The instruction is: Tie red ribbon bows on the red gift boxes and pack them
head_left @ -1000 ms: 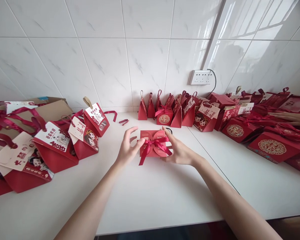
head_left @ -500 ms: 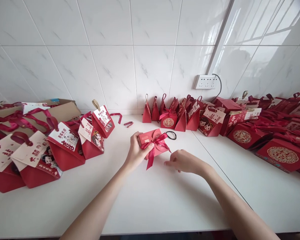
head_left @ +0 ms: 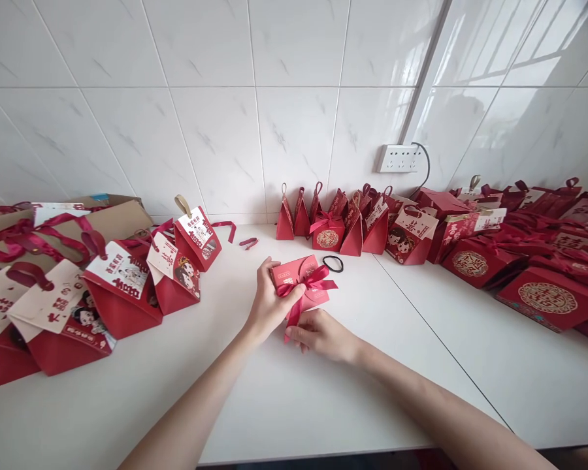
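Note:
A small red gift box with pale printing lies on the white table in front of me, tied with a dark red ribbon bow. My left hand is closed around the box's left side, its thumb pressed on the bow's knot. At the near edge of the box, my right hand pinches the hanging tail of the ribbon between thumb and fingers. A black hair tie lies just beyond the box's right corner.
Red gift boxes with tags and handles stand at left before an open cardboard carton. More red boxes line the tiled wall and crowd the right side. A power strip hangs on the wall; a ribbon scrap lies behind.
My right hand has moved left from beside the box to the ribbon's hanging tail and taken hold of it. My left hand keeps its grip on the box. The view has shifted slightly.

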Demonstrator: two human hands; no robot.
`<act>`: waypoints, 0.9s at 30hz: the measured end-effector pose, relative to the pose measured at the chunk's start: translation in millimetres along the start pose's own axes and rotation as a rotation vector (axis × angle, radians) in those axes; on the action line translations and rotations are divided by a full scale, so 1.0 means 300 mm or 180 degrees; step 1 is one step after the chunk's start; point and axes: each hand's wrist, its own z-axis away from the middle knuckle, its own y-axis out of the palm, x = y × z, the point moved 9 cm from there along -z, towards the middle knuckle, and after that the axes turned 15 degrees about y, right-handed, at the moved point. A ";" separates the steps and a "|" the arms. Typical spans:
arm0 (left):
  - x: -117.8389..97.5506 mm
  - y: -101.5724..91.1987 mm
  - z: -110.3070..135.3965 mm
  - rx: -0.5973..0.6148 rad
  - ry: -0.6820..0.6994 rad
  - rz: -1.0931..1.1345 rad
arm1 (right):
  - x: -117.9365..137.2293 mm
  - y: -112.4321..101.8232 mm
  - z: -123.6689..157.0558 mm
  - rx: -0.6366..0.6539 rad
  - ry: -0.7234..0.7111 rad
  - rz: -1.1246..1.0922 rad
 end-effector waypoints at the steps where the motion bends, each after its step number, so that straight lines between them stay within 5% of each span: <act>1: 0.000 0.001 0.000 0.0001 -0.0005 -0.0008 | 0.001 0.003 0.000 -0.0013 -0.0001 -0.0009; 15: 0.004 -0.003 -0.005 0.0058 -0.0154 -0.0014 | 0.032 0.053 0.031 0.0450 -0.0286 0.0029; 17: 0.010 -0.003 -0.006 0.0092 -0.0179 0.0074 | 0.060 -0.005 0.052 0.0187 -0.0646 0.0172; 20: 0.017 -0.005 -0.005 0.0129 -0.0245 0.0209 | 0.086 -0.223 0.103 -0.1373 -0.1074 0.0247; 22: 0.020 -0.006 -0.004 0.0152 -0.0313 0.0242 | 0.065 -0.349 0.128 -0.2196 -0.0949 0.0213; 24: 0.021 -0.005 -0.002 0.0163 -0.0371 0.0283 | 0.039 -0.400 0.107 -0.2235 -0.0706 0.0203; 27: 0.016 -0.005 -0.003 0.0140 -0.0383 0.0346 | 0.011 -0.375 0.049 -0.1597 -0.0452 0.0136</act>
